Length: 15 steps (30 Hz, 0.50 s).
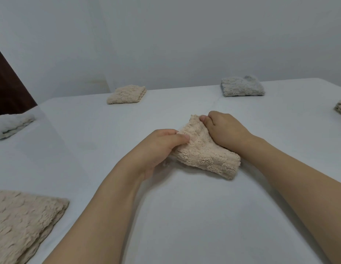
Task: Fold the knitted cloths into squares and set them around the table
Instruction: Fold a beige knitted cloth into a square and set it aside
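left hand (pixel 158 147) pinches beige cloth (pixel 204 151) edge; right hand (pixel 226 130) grips far corner; white table (pixel 185 216)

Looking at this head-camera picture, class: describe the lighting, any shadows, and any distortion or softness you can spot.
Head view: soft, even light, no glare; only faint shadows under the beige cloth that the left hand and right hand hold; wide-angle lens bends the table edges; the white cloth at the left edge looks soft.
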Available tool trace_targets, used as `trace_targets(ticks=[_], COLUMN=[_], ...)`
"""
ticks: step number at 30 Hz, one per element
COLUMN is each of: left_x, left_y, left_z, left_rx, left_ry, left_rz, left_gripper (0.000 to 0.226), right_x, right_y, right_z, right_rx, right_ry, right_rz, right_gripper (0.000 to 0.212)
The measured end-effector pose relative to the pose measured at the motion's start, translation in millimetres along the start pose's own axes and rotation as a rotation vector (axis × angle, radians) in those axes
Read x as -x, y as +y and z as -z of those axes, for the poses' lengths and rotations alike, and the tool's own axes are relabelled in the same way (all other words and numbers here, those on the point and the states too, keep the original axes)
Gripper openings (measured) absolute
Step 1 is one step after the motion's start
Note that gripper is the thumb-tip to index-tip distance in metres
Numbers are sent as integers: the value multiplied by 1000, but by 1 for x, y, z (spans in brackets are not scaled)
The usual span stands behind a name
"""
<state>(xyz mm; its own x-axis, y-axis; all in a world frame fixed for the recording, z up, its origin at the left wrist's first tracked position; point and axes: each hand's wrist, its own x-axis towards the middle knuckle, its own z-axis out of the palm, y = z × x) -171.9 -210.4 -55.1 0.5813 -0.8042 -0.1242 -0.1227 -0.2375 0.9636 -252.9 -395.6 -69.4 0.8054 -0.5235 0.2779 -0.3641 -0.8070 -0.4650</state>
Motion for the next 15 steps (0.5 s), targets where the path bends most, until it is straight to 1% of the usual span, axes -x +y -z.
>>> trace_targets(ticks=[2, 3, 5, 7, 8, 10, 12, 13, 15], left_x=[-2, -3, -7, -10, -11, -11, -12, -13, -14], left_y=[1, -1, -8, -15, -17, -17, -15, -16, -15], left_z=[-2, -2, -1, 1, 0, -2, -4, -4, -4], left_rx=[-3, -23, -139, -352, -443, -530, -564, -568, -564], left_ry=[38, 60, 143, 279, 351, 445, 466, 468, 470], left_rz=[1, 5, 9, 38, 56, 47, 36, 37, 47], left_gripper=[24, 20, 25, 34, 33, 30, 28, 27, 26], right_x=[-1, 0, 1, 1, 1, 1, -2, -3, -2], right_y=[-1, -2, -3, -4, -5, -8, -8, -9, -11], right_z=[-1, 0, 3, 10, 13, 16, 18, 19, 22], right_rx=[-14, -29, -74, -132, -164, -225, -259, -274, -319], right_ry=[20, 18, -43, -151, -201, -300, -364, -382, -422], right_rz=[3, -3, -28, -85, -115, -169, -207, -225, -246], right_gripper=[45, 46, 48, 52, 55, 66, 85, 89, 85])
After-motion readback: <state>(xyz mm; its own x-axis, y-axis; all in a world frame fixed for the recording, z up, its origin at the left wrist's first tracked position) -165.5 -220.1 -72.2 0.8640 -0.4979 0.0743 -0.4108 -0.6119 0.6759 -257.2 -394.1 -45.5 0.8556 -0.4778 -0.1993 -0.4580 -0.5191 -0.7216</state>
